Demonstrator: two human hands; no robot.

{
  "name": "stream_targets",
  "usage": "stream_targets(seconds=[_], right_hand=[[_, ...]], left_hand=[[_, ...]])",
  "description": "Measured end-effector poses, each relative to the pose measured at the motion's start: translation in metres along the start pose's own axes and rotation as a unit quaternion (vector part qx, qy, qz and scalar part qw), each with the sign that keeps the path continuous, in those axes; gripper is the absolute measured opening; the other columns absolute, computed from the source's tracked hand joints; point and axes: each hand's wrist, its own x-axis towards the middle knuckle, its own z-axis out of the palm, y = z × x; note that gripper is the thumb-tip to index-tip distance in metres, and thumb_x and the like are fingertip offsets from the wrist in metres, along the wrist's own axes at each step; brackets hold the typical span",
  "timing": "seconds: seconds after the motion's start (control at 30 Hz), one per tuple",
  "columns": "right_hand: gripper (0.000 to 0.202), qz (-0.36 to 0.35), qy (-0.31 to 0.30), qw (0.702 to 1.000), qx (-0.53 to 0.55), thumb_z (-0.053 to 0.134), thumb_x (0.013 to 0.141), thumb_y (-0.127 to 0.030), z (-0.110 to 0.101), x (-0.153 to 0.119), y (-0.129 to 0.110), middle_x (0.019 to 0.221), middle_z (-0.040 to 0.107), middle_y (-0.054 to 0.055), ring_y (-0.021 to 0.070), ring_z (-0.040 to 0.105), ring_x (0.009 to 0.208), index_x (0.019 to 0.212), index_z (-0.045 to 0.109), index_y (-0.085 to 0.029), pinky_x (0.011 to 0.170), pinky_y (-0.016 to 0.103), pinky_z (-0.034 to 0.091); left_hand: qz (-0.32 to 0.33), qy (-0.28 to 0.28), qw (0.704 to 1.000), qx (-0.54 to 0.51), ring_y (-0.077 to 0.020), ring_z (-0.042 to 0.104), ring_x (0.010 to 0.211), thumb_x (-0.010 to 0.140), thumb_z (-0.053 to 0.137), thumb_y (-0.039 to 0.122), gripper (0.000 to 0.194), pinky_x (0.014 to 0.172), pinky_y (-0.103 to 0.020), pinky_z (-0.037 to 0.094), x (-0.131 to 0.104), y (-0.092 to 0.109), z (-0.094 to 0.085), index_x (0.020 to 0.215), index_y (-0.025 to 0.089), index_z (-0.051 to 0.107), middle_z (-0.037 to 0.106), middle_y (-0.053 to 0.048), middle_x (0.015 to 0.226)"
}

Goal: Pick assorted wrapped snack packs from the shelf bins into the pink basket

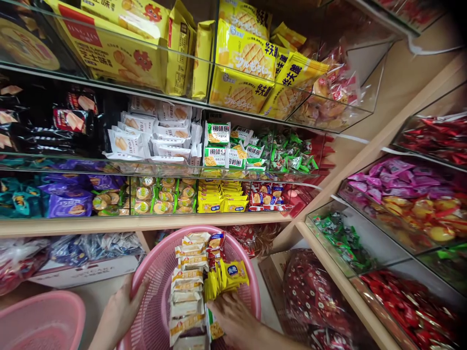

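A pink mesh basket (146, 272) is tilted in front of the shelves. My left hand (126, 306) grips its left rim, thumb over the edge. Inside lies a long row of cream-and-yellow wrapped snacks (188, 277), with red-and-blue packets (216, 243) at the top right of the row. My right hand (233, 313) is inside the basket, its bent fingers at the lower end of several yellow packets (233, 273). Its fingertips are partly hidden there. A green-and-white packet (215, 326) lies just left of that hand.
Clear-fronted shelf bins hold yellow packets (222, 197), green-and-white packets (217, 146) and white packets (171, 131). A second pink basin (73, 311) stands at lower left. Angled bins with green sweets (341, 238) and bagged red goods (314, 291) are on the right.
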Motion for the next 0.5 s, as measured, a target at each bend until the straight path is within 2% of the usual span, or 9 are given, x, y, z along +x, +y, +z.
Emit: stream_targets(seconds=[0.1,0.2,0.27,0.37,0.5], right_hand=[[0.060,-0.003,0.011,0.999,-0.031,0.056,0.064,-0.013,0.010,0.003,0.001,0.104,0.061,0.013,0.0298,0.056,0.095,0.121,0.039,-0.016,0.081,0.046,0.045],[0.063,-0.025,0.028,0.997,-0.062,0.064,0.066,-0.032,0.025,0.009,0.003,0.100,0.063,0.015,0.0330,0.059,0.090,0.122,0.040,-0.015,0.077,0.050,0.048],[0.057,-0.028,0.063,0.994,-0.082,0.062,0.070,-0.042,0.037,0.014,0.006,0.095,0.065,0.014,0.0330,0.061,0.084,0.117,0.044,-0.017,0.070,0.049,0.050],[0.032,-0.013,0.156,0.982,-0.110,0.055,0.079,-0.039,0.054,0.019,0.009,0.081,0.067,0.010,0.0292,0.062,0.071,0.105,0.052,-0.021,0.064,0.045,0.051],[0.022,0.028,0.238,0.964,-0.113,0.055,0.081,-0.027,0.064,0.014,0.009,0.075,0.067,0.006,0.0254,0.062,0.070,0.103,0.055,-0.024,0.068,0.040,0.052]], left_hand=[[0.005,0.001,1.000,-0.003,-0.0314,0.068,0.082,0.083,0.031,0.045,0.042,0.070,-0.036,0.049,0.001,-0.002,0.002,0.108,0.017,0.050,0.071,-0.011,0.080],[-0.006,-0.006,1.000,-0.005,-0.0310,0.068,0.082,0.083,0.030,0.047,0.043,0.069,-0.035,0.049,0.001,-0.003,0.002,0.105,0.018,0.051,0.071,-0.011,0.078],[-0.016,-0.014,1.000,-0.006,-0.0315,0.067,0.085,0.083,0.028,0.049,0.044,0.070,-0.035,0.049,0.001,-0.002,0.002,0.106,0.018,0.050,0.071,-0.012,0.078],[-0.018,-0.015,1.000,-0.019,-0.0313,0.067,0.088,0.082,0.028,0.050,0.046,0.071,-0.035,0.050,0.001,-0.002,0.002,0.108,0.018,0.049,0.071,-0.011,0.078],[-0.019,0.000,0.999,-0.039,-0.0304,0.068,0.082,0.080,0.032,0.048,0.045,0.070,-0.036,0.051,0.003,-0.007,0.005,0.107,0.019,0.053,0.071,-0.008,0.073]])
